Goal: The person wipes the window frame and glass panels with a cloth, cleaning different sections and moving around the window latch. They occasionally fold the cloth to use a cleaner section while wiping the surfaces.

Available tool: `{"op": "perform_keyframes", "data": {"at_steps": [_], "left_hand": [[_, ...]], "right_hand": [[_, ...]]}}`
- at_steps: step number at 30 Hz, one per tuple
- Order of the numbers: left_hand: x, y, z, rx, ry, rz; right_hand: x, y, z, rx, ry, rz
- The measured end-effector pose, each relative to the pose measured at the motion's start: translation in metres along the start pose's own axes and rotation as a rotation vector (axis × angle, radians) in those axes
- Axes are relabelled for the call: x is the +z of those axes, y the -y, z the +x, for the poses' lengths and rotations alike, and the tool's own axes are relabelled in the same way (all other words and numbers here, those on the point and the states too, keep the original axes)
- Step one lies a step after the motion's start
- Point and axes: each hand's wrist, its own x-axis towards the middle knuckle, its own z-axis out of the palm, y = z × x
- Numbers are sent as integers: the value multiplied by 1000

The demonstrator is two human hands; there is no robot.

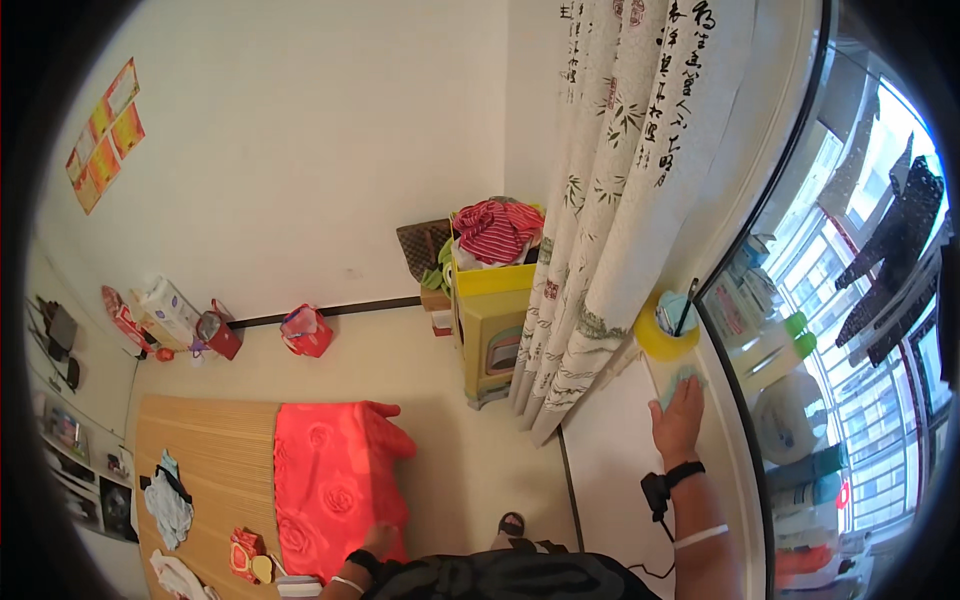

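Observation:
On the windowsill [725,460] at the right, my right hand [680,418] presses a pale green cloth [687,376] flat under its fingers. Just beyond that hand stands a yellow tub [667,338], holding a light blue item and a dark stick-like thing. My left hand [380,540] hangs low by my body, over the edge of the red blanket [335,480]. It is small in view, and its fingers cannot be made out.
Curtains [610,180] hang beside the sill; behind the glass stand several bottles [790,350]. A yellow-green cabinet [490,325] bears a bin of clothes [497,235]. The bed mat [215,440] holds clothes [168,505] and a red packet [246,552]. A black adapter [655,495] hangs near my right wrist.

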Motion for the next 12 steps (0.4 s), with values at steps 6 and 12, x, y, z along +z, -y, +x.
{"op": "perform_keyframes", "data": {"at_steps": [6,12], "left_hand": [[-53,-14,21,-303,-222,-873],[-104,24,59,-411,-143,-865]], "right_hand": [[-22,20,-10,-16,-73,199],[22,87,-6,-118,518,861]]}}
